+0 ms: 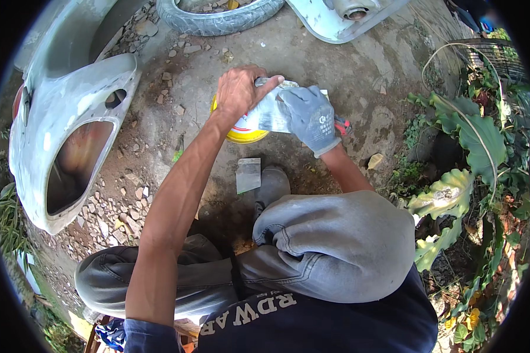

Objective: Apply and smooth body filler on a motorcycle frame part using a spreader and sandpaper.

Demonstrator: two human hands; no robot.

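Note:
My bare left hand [239,93] is closed over the upper left edge of a grey, smeared flat sheet [270,116], its thumb stretched along the sheet's top. Its other fingers are partly hidden. My right hand [312,117], in a grey work glove, is closed on the sheet's right side with fingers bent. Beneath the sheet, a round yellow tin [245,136] with a white and red top stands on the ground. A red and black piece [341,125], perhaps a handle, shows beside the glove. A small grey square sheet [248,175] lies by my shoe.
A large whitish vehicle body panel [53,129] with openings stands at left. A tyre [218,21] and another pale panel [335,26] lie at the far side. Stone chips [115,220] scatter the ground at left; leafy plants [471,132] line the right.

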